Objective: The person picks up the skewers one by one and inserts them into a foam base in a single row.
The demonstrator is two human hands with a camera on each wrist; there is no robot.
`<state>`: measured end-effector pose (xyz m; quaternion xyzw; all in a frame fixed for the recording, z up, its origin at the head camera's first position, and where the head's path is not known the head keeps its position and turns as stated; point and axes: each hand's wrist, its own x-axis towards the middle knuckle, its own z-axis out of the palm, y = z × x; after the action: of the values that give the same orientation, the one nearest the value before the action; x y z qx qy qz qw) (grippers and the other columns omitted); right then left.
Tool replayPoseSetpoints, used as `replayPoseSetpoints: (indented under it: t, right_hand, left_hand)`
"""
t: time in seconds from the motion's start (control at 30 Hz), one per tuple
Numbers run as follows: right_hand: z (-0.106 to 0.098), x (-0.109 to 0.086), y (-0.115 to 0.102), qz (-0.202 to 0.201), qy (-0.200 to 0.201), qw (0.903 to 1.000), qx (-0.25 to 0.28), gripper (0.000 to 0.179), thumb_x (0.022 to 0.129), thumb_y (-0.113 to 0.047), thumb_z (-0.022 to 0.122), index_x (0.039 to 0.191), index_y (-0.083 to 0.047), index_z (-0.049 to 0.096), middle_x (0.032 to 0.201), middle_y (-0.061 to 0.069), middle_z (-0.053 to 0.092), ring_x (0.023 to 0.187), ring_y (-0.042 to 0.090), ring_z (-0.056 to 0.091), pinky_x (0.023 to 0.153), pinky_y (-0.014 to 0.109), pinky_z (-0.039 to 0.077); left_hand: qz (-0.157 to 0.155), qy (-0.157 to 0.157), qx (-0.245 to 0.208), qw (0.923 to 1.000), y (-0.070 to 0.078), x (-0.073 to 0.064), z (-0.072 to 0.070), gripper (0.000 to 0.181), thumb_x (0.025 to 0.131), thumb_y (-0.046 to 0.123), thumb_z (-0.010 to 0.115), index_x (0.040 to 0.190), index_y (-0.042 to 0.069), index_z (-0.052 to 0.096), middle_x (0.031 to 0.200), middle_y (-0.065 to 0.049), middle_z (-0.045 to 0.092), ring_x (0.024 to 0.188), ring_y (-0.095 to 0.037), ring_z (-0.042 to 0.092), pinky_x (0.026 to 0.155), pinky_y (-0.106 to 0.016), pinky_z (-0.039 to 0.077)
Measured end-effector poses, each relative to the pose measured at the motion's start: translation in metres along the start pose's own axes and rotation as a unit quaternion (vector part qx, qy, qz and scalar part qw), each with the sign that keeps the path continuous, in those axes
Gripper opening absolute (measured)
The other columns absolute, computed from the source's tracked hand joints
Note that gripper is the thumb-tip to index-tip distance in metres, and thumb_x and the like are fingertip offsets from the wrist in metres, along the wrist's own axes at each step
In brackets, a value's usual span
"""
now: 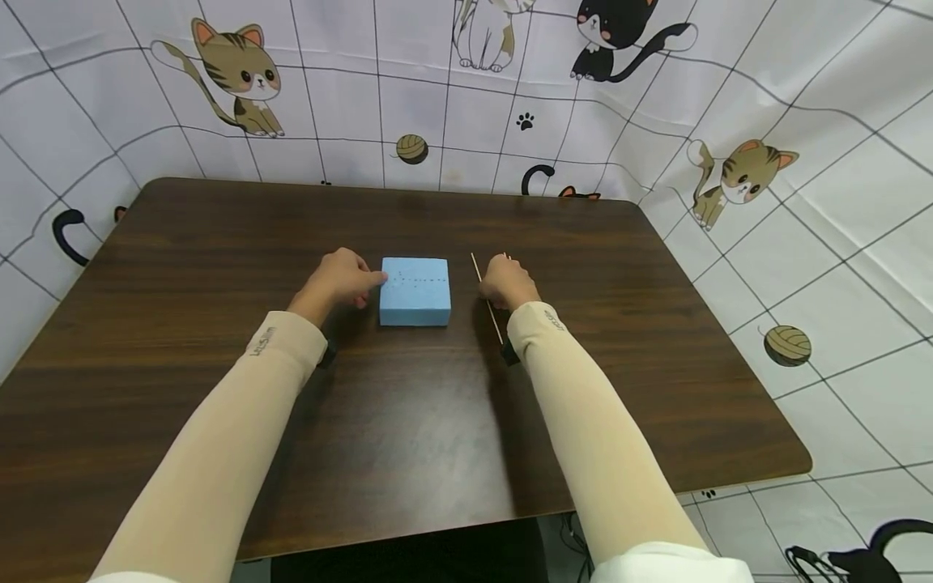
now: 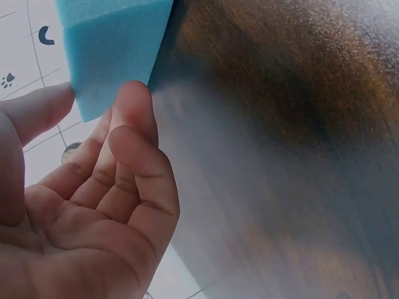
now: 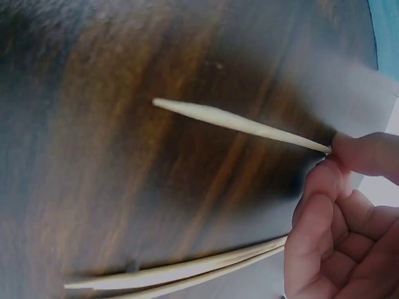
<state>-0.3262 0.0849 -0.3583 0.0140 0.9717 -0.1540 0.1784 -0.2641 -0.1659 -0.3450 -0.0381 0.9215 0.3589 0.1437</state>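
A light blue foam block (image 1: 414, 293) with rows of small dark marks on its top lies on the brown table (image 1: 379, 405). My left hand (image 1: 339, 279) is at its left side; the thumb tip touches the block's edge, and the other fingers bend loosely beside it. In the left wrist view the block (image 2: 109, 59) shows above that hand (image 2: 106, 205). Right of the block, my right hand (image 1: 508, 282) pinches a thin wooden skewer (image 1: 494, 321) between thumb and forefinger. The right wrist view shows this skewer (image 3: 243, 123) slanting from the fingertips of the hand (image 3: 343, 224).
More thin wooden skewers (image 3: 187, 269) lie on the table beside my right hand, mostly hidden by it in the head view. A white cloth (image 1: 466, 105) printed with cats and grid lines hangs behind and to the sides of the table. Cables (image 1: 576, 538) show below its front edge.
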Motion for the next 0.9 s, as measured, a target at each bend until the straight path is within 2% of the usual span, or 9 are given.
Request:
replayPoseSetpoints:
  t: [0.07, 0.2, 0.3, 0.37, 0.43, 0.5, 0.63, 0.8, 0.9]
  right_hand:
    - [0.0, 0.0, 0.0, 0.001, -0.001, 1.0, -0.003, 0.023, 0.097, -0.025, 0.058, 0.102, -0.003, 0.064, 0.087, 0.011, 0.062, 0.051, 0.015, 0.053, 0.046, 0.026, 0.044]
    - [-0.003, -0.003, 0.002, -0.001, 0.006, 0.9999, 0.012, 0.032, 0.099, -0.032, 0.059, 0.112, -0.002, 0.062, 0.09, 0.013, 0.065, 0.065, 0.022, 0.06, 0.055, 0.032, 0.048]
    - [-0.008, -0.007, 0.003, -0.019, 0.046, 0.9975, 0.05, 0.039, 0.098, -0.033, 0.061, 0.12, -0.001, 0.055, 0.106, 0.017, 0.063, 0.087, 0.03, 0.062, 0.071, 0.042, 0.053]
    - [-0.013, -0.009, 0.003, -0.047, 0.088, 0.9919, 0.079, 0.034, 0.098, -0.031, 0.061, 0.11, 0.001, 0.059, 0.105, 0.018, 0.063, 0.093, 0.033, 0.061, 0.078, 0.045, 0.052]
    - [-0.017, -0.011, 0.002, -0.08, 0.141, 0.98, 0.116, 0.026, 0.097, -0.027, 0.061, 0.098, -0.001, 0.061, 0.097, 0.015, 0.062, 0.089, 0.032, 0.06, 0.079, 0.044, 0.051]
    - [-0.022, -0.012, 0.002, -0.115, 0.191, 0.9632, 0.15, 0.021, 0.095, -0.022, 0.059, 0.085, -0.004, 0.061, 0.084, 0.01, 0.06, 0.08, 0.027, 0.057, 0.074, 0.04, 0.049]
    - [-0.034, -0.016, -0.003, -0.181, 0.274, 0.9235, 0.199, 0.012, 0.092, -0.015, 0.057, 0.084, -0.008, 0.063, 0.078, 0.003, 0.058, 0.074, 0.021, 0.052, 0.07, 0.033, 0.045]
    - [-0.046, -0.021, -0.02, -0.255, 0.308, 0.887, 0.231, 0.011, 0.092, -0.013, 0.055, 0.088, -0.006, 0.062, 0.081, 0.006, 0.062, 0.074, 0.02, 0.056, 0.07, 0.029, 0.045]
    - [-0.051, -0.024, -0.029, -0.286, 0.312, 0.8699, 0.253, 0.009, 0.092, -0.011, 0.056, 0.093, -0.004, 0.061, 0.087, 0.007, 0.063, 0.077, 0.019, 0.059, 0.069, 0.026, 0.047]
  left_hand:
    - [-0.002, -0.004, -0.007, 1.0, 0.0, 0.0, 0.0, 0.045, 0.101, 0.033, 0.056, 0.119, -0.008, 0.059, 0.102, -0.021, 0.066, 0.084, -0.03, 0.07, 0.088, -0.043, 0.056]
    - [-0.005, -0.01, -0.022, 0.9997, 0.001, -0.001, 0.001, 0.046, 0.101, 0.032, 0.055, 0.121, -0.009, 0.058, 0.103, -0.022, 0.065, 0.085, -0.029, 0.07, 0.085, -0.04, 0.058]
    - [-0.007, -0.009, -0.026, 0.9996, -0.001, 0.0, 0.002, 0.046, 0.102, 0.032, 0.055, 0.12, -0.009, 0.058, 0.102, -0.021, 0.065, 0.083, -0.028, 0.07, 0.082, -0.037, 0.059]
    - [-0.008, -0.007, -0.027, 0.9996, -0.002, 0.001, 0.003, 0.045, 0.102, 0.032, 0.055, 0.12, -0.009, 0.058, 0.1, -0.02, 0.065, 0.081, -0.027, 0.07, 0.08, -0.036, 0.059]
    - [-0.008, -0.008, -0.03, 0.9995, -0.004, 0.002, 0.004, 0.045, 0.101, 0.033, 0.056, 0.12, -0.008, 0.059, 0.099, -0.019, 0.065, 0.079, -0.025, 0.07, 0.078, -0.034, 0.059]
    - [-0.008, -0.013, -0.035, 0.9993, -0.005, 0.002, 0.006, 0.045, 0.101, 0.033, 0.056, 0.119, -0.008, 0.059, 0.098, -0.018, 0.065, 0.077, -0.023, 0.069, 0.077, -0.032, 0.059]
    - [-0.01, -0.016, -0.041, 0.999, -0.005, 0.004, 0.007, 0.045, 0.101, 0.034, 0.056, 0.12, -0.007, 0.058, 0.098, -0.019, 0.065, 0.076, -0.023, 0.069, 0.076, -0.032, 0.06]
    - [-0.021, -0.009, -0.049, 0.9985, -0.006, 0.005, 0.004, 0.046, 0.101, 0.033, 0.057, 0.121, -0.008, 0.058, 0.099, -0.019, 0.065, 0.075, -0.023, 0.07, 0.076, -0.032, 0.06]
    - [-0.025, -0.011, -0.066, 0.9974, -0.008, 0.006, 0.003, 0.046, 0.101, 0.032, 0.057, 0.124, -0.008, 0.057, 0.099, -0.018, 0.064, 0.073, -0.021, 0.07, 0.075, -0.031, 0.061]
